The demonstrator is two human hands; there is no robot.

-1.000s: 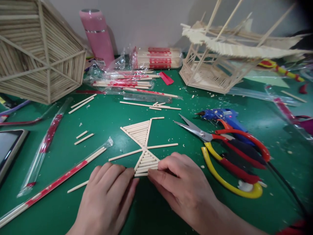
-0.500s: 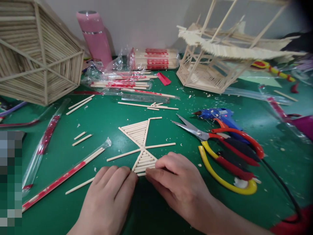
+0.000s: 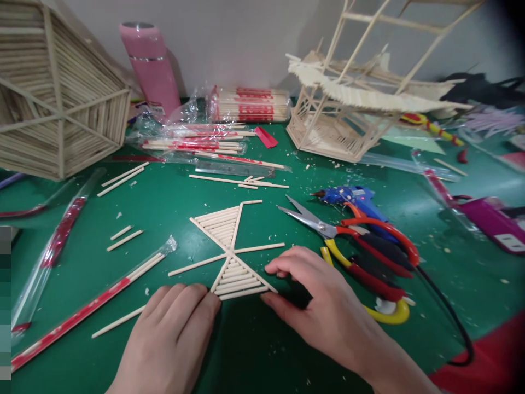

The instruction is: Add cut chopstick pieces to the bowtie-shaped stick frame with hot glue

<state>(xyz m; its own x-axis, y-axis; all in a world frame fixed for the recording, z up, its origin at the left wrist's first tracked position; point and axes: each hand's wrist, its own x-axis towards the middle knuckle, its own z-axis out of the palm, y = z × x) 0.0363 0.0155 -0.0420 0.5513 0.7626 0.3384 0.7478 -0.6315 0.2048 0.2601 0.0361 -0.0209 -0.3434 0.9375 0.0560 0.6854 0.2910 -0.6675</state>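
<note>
Stick frame (image 3: 229, 253): flat on the surface, mid-view, just beyond the two hands. Six spokes from one crossing; upper and lower wedges filled with parallel sticks; a short stick juts from the upper right tip.
Surface (image 3: 147, 213): green, dotted with pale crumbs.
Pavilion model (image 3: 348, 96): pale sticks, standing back right, posts rising past a ragged roof edge.
Stick panel (image 3: 90, 87): spoked and slatted, upright at back left.
Right hand (image 3: 324, 295): thumb and forefinger apart around the frame's lower right corner, thumb tip at the lowest stick.
Left hand (image 3: 168, 328): fingers bunched side by side at the lower left corner; cannot tell whether they pinch a stick.
Pink bottle (image 3: 150, 76): by the wall, right of the panel.
Chopstick pack (image 3: 250, 105): clear wrap, red bands, back centre.
Scissors (image 3: 323, 227): blades parted, right of the frame.
Glue gun (image 3: 344, 195): blue, beyond the scissors, partly behind their handles.
Wrapped chopsticks (image 3: 94, 306): slanting, left of the frame.
Loose sticks (image 3: 121, 181): two lengths, farther left.
Red scrap (image 3: 266, 137): in front of the pack.
</note>
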